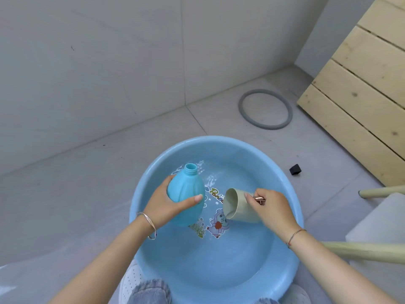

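A round light-blue basin (282, 178) stands on the tiled floor with shallow water and cartoon pictures on its bottom. My left hand (168, 202) grips a light-blue plastic bottle (186, 189) over the basin; its neck is uncapped and points away from me. My right hand (272, 208) holds a beige cup (237, 205) by its handle, tipped on its side with the mouth toward the bottle. A little water runs from the cup's lower lip into the basin.
A grey rubber ring (265, 109) lies on the floor beyond the basin. A small black cube (295, 169) sits to the right. A slatted wooden panel (359, 93) leans at the right, with pale stool legs (372, 252) and a white seat nearby. The wall is close behind.
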The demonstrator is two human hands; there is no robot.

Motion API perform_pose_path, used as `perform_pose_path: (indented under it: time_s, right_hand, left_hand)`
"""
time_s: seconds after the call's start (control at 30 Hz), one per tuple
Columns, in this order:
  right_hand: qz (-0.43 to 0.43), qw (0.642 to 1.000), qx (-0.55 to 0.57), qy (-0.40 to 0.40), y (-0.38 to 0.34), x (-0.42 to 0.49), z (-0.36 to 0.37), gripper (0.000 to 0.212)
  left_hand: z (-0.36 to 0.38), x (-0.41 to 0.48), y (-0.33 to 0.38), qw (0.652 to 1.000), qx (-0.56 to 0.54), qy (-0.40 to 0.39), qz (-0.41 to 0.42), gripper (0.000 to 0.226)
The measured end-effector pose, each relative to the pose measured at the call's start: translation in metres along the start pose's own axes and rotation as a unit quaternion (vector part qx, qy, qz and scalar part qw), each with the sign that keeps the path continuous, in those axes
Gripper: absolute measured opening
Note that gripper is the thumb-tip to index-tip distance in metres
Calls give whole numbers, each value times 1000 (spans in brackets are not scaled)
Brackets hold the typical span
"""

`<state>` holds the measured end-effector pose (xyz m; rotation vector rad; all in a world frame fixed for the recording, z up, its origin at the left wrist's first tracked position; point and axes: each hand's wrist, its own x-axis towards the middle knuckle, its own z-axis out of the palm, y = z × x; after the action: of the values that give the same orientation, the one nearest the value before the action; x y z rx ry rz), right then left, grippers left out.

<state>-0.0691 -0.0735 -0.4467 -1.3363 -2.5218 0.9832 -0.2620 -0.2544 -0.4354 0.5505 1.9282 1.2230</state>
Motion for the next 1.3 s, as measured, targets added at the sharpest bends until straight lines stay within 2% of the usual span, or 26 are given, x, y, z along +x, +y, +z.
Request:
perform_pose_path:
  time_s: [0.23,0.43,0.53,0.63,0.7,0.83,0.97,1.13,1.3]
  right_hand:
    - [-22,1000,-8,-5,1,4,11,45]
    - [-33,999,7,0,2,3,14,46]
    - [14,996,88,10,6,1,9,47]
    - [90,971,221,27,9,-5,-1,49]
    - [107,952,285,38,9,-10,-7,47]
    - [92,922,370,63,-2,-21,-21,41]
    - [70,910,401,84,-19,-29,-38,37]
    - [35,913,392,109,-38,-35,-59,36]
    - [9,919,378,109,-52,-38,-70,38]
  left_hand:
    - [1,0,-13,1000,-4,12,-6,75]
    - [1,-1,-16,1000,-7,12,-12,80]
    - [3,-1,-15,1000,-14,5,-8,77]
    - [3,-2,-15,1000,-17,-2,2,75]
    - [2,-3,-15,1000,-11,-10,6,74]
    - [2,-3,-17,999,11,-22,20,77]
    - [5,-6,-18,998,37,-38,43,80]
    - [9,-7,-18,992,98,-49,67,89]
    - [12,-8,-16,987,133,-57,76,88]
